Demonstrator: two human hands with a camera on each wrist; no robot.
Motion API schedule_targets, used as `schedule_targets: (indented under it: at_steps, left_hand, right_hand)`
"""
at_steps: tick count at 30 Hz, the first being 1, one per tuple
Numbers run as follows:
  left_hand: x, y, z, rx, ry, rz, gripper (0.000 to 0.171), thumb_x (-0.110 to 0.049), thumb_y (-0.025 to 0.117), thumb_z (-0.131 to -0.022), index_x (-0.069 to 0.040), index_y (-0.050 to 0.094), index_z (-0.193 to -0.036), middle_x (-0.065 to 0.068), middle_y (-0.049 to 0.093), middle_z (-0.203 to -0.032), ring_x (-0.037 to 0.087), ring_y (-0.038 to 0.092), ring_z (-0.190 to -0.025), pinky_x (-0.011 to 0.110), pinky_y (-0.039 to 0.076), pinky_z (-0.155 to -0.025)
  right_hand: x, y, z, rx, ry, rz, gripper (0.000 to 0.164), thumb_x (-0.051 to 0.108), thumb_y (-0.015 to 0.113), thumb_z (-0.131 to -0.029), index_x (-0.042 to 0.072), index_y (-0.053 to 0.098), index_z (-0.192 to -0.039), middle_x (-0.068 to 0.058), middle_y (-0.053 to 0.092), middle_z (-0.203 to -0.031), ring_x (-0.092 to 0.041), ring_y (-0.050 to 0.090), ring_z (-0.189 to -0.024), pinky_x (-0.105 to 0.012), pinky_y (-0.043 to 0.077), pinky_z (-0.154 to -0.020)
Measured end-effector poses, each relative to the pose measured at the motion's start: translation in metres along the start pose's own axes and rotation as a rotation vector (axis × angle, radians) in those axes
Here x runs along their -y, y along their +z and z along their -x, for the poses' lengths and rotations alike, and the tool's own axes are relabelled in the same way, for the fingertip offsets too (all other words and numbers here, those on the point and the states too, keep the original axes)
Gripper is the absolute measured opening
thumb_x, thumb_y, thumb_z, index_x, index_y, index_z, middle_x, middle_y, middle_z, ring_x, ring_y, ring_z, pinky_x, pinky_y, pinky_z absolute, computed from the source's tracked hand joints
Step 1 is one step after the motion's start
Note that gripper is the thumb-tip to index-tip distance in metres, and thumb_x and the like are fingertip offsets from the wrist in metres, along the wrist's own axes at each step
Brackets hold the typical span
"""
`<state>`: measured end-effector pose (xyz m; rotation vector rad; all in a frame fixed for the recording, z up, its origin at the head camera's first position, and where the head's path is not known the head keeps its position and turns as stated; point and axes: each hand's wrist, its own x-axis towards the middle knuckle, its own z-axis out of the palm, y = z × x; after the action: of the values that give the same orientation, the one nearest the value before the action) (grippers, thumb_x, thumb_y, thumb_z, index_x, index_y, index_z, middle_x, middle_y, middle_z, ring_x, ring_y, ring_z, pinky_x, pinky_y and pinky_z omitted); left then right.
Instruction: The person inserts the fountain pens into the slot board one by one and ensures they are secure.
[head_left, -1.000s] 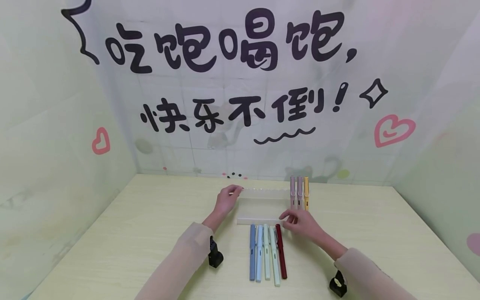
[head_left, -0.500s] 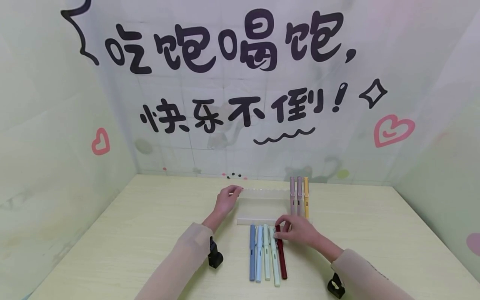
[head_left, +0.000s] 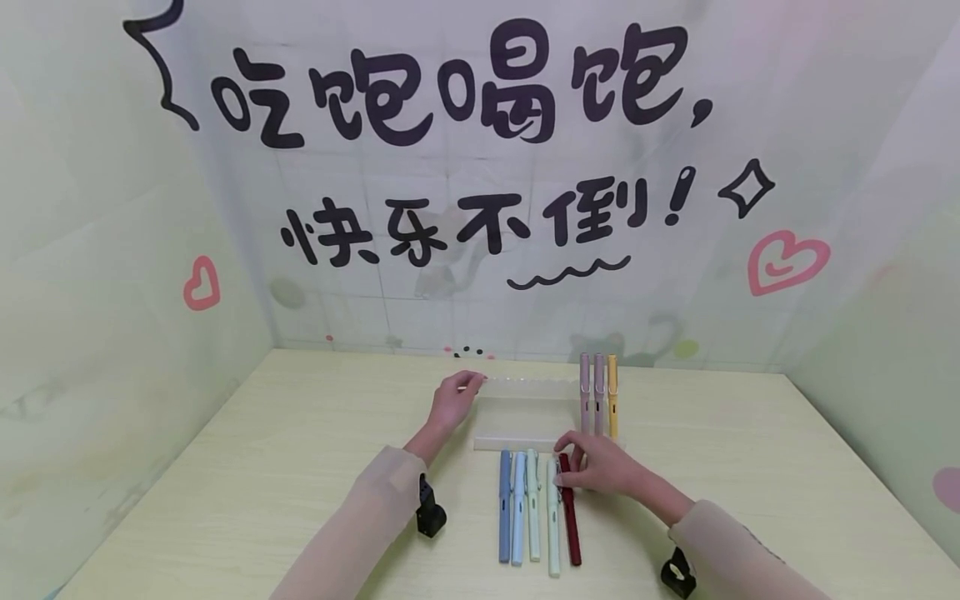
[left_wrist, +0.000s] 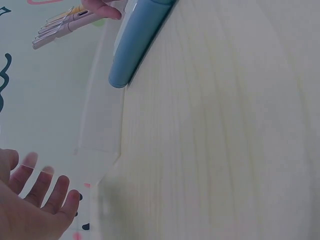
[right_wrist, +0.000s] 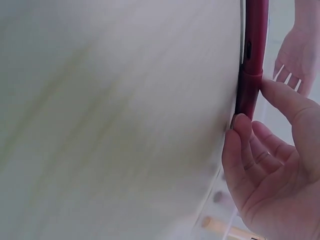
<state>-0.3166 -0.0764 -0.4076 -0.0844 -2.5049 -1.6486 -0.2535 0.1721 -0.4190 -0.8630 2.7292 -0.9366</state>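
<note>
A clear plastic pen rack (head_left: 513,442) stands at mid table. Three capped pens stand upright at its right end: two mauve pens (head_left: 598,392) and a yellow pen (head_left: 612,392). My left hand (head_left: 455,398) holds the rack's left end, its fingertips behind the clear edge in the left wrist view. In front lie a slate blue pen (head_left: 504,508), a light blue pen (head_left: 518,508), two pale green pens (head_left: 553,525) and a dark red pen (head_left: 572,525). My right hand (head_left: 600,462) pinches the red pen's cap end, with the thumb over against the neighbouring green pen.
A pale wood-grain table (head_left: 262,500) carries everything. Behind it hangs a printed white sheet (head_left: 375,317), with side sheets at left and right. Each sleeve bears a black wrist camera (head_left: 430,510).
My right hand reached left onto the pens, then drew back slightly right. The red pen and the nearer green pen shifted right, widening the gap to the other green pen. My left hand stayed put.
</note>
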Motion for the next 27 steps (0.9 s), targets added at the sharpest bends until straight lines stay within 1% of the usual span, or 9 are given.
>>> schedule_targets:
  at_steps: [6, 12, 16, 23, 27]
  left_hand:
    - [0.0, 0.0, 0.0, -0.005, 0.0, -0.004, 0.027, -0.02, 0.048, -0.095, 0.0, 0.063, -0.105, 0.012, 0.062, -0.1, 0.025, 0.056, -0.095, 0.036, 0.048, -0.079]
    - [0.0, 0.0, 0.0, -0.007, 0.002, -0.006, 0.027, -0.02, 0.048, -0.095, 0.0, 0.063, -0.105, 0.013, 0.062, -0.101, 0.026, 0.056, -0.095, 0.036, 0.048, -0.079]
    - [-0.001, 0.0, 0.0, -0.007, 0.0, -0.01, 0.027, -0.02, 0.048, -0.095, -0.001, 0.063, -0.105, 0.013, 0.062, -0.101, 0.026, 0.056, -0.095, 0.036, 0.048, -0.079]
    - [0.0, 0.001, 0.0, -0.008, -0.001, -0.014, 0.027, -0.02, 0.048, -0.096, 0.0, 0.063, -0.106, 0.013, 0.062, -0.103, 0.026, 0.056, -0.096, 0.037, 0.048, -0.08]
    - [0.0, 0.001, 0.0, -0.006, -0.003, -0.016, 0.028, -0.021, 0.047, -0.096, 0.0, 0.062, -0.107, 0.013, 0.062, -0.103, 0.026, 0.056, -0.096, 0.037, 0.048, -0.079]
  right_hand:
    - [-0.002, -0.004, 0.004, 0.04, -0.011, -0.012, 0.039, 0.024, 0.07, -0.081, 0.0, 0.057, -0.109, 0.005, 0.052, -0.068, -0.007, 0.049, -0.055, -0.024, 0.043, -0.05]
    - [-0.006, -0.011, 0.008, 0.087, -0.029, -0.032, 0.037, 0.02, 0.068, -0.082, -0.001, 0.056, -0.109, 0.004, 0.052, -0.069, -0.007, 0.049, -0.054, -0.024, 0.043, -0.05]
    - [-0.006, -0.013, 0.008, 0.117, -0.018, -0.031, 0.035, 0.018, 0.068, -0.082, -0.002, 0.055, -0.109, 0.003, 0.052, -0.068, -0.007, 0.049, -0.053, -0.024, 0.043, -0.051]
    - [-0.005, -0.012, 0.009, 0.11, 0.011, -0.069, 0.028, 0.013, 0.068, -0.081, 0.001, 0.054, -0.103, 0.002, 0.052, -0.065, -0.009, 0.048, -0.051, -0.024, 0.043, -0.047]
    - [-0.006, -0.011, 0.009, 0.094, 0.025, -0.095, 0.027, 0.01, 0.066, -0.081, 0.002, 0.053, -0.103, 0.001, 0.052, -0.066, -0.01, 0.049, -0.051, -0.024, 0.043, -0.047]
